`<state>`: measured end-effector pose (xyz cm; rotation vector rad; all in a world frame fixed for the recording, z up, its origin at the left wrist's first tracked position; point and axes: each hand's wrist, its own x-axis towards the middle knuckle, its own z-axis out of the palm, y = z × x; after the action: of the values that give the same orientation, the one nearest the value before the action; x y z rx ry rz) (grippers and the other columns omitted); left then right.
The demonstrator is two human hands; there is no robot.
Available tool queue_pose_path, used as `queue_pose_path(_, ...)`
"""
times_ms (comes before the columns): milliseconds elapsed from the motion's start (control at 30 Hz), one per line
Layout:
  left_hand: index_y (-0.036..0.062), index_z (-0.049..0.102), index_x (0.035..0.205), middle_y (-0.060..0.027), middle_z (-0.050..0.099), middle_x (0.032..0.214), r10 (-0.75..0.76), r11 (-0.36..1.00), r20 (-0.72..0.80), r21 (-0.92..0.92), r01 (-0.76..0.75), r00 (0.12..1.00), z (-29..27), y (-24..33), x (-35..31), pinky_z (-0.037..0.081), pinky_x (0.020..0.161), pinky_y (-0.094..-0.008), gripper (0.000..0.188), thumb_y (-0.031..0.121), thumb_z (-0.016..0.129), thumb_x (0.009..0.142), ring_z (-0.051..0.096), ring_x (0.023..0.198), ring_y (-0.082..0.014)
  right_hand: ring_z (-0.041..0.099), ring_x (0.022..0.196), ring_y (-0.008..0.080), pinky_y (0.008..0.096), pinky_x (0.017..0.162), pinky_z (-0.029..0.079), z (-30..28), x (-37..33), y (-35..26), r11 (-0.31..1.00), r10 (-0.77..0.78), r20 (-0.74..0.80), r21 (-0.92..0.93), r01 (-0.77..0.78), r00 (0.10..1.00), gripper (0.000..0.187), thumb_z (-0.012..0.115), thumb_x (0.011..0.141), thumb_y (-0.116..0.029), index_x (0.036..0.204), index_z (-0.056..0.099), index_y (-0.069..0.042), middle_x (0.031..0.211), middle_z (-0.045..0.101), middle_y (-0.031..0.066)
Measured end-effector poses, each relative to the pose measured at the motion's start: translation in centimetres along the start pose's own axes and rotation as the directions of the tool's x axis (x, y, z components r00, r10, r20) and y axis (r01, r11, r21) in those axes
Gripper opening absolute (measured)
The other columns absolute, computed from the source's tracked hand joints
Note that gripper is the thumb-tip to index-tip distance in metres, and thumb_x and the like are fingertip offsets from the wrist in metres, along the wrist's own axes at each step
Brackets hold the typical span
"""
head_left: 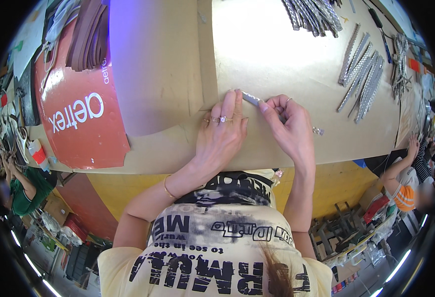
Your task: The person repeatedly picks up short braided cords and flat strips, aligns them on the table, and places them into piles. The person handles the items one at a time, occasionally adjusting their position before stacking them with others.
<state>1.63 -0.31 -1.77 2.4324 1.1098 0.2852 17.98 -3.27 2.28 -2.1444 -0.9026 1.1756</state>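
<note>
A narrow silver braided strip runs slantwise between my hands, just above or on the worktable. My left hand, with rings on it, has its fingers pressed together at the strip's far left end. The thumb and curled fingers of my right hand pinch the strip's other part. A short silver braided end shows beyond the right hand; whether it belongs to the same strip is hidden. Several similar strips lie loosely bunched on the table to the right.
A thick bundle of darker braided strips lies at the far edge. Left are brown strips on a red printed sheet, beside a curved tan sheet. A black-handled tool lies far right. Co-workers' arms appear at the sides.
</note>
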Motion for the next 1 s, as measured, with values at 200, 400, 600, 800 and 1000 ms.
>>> queue_pose_path(200,-0.0071,0.044,0.139,-0.0155,0.044,0.138,0.031,0.991,-0.032,0.131,-0.027,0.999,0.3,0.1,-0.2,0.050,0.089,-0.0386,0.064,0.016,0.068,0.085,0.053,0.107,-0.0297,0.041,0.061,0.0038,0.0228,0.053,0.033,0.1,0.4,0.1,1.000,-0.020,-0.010,-0.019,0.020,1.000,0.022,0.068,0.093,-0.018,0.083,0.063,0.002,0.066,0.052,-0.0043)
queue_pose_path(400,-0.0071,0.044,0.140,-0.0159,0.046,0.137,0.036,0.977,-0.015,0.211,-0.033,0.999,0.3,0.3,-0.2,0.050,0.090,-0.0374,0.066,0.017,0.069,0.084,0.054,0.107,-0.0295,0.041,0.060,0.0041,0.0232,0.052,0.034,0.1,0.4,-0.1,0.999,0.001,-0.028,-0.051,-0.002,1.000,0.022,0.069,0.092,-0.017,0.083,0.064,0.003,0.064,0.052,-0.0038)
queue_pose_path(600,-0.0033,0.044,0.141,-0.0178,0.044,0.138,0.018,0.992,0.004,0.126,-0.019,1.000,0.3,0.0,-0.3,0.047,0.094,-0.0399,0.066,0.017,0.069,0.084,0.052,0.109,-0.0315,0.044,0.059,0.0049,0.0246,0.053,0.036,0.2,0.3,-0.4,0.992,-0.001,-0.048,-0.127,-0.005,0.999,0.021,0.068,0.091,-0.015,0.082,0.064,0.003,0.064,0.055,-0.0014)
queue_pose_path(800,0.0216,0.054,0.141,-0.0138,0.046,0.120,0.066,0.997,-0.051,0.045,-0.063,0.997,0.1,0.2,-1.3,0.041,0.089,-0.0428,0.060,0.015,0.070,0.084,0.049,0.103,-0.0306,0.048,0.057,0.0110,0.0281,0.054,0.040,0.6,0.5,0.2,0.997,-0.031,-0.073,-0.079,0.025,0.997,0.020,0.068,0.089,-0.016,0.082,0.065,0.002,0.061,0.056,0.0036)
queue_pose_path(1000,0.0274,0.054,0.141,-0.0100,0.047,0.115,-0.018,0.987,-0.029,0.158,0.023,0.999,0.4,0.8,-0.5,0.039,0.083,-0.0414,0.060,0.020,0.069,0.084,0.048,0.098,-0.0265,0.049,0.051,0.0163,0.0315,0.052,0.040,0.8,0.5,0.1,0.993,-0.060,-0.101,-0.104,0.049,0.993,0.022,0.069,0.087,-0.020,0.082,0.067,0.001,0.057,0.056,0.0067)
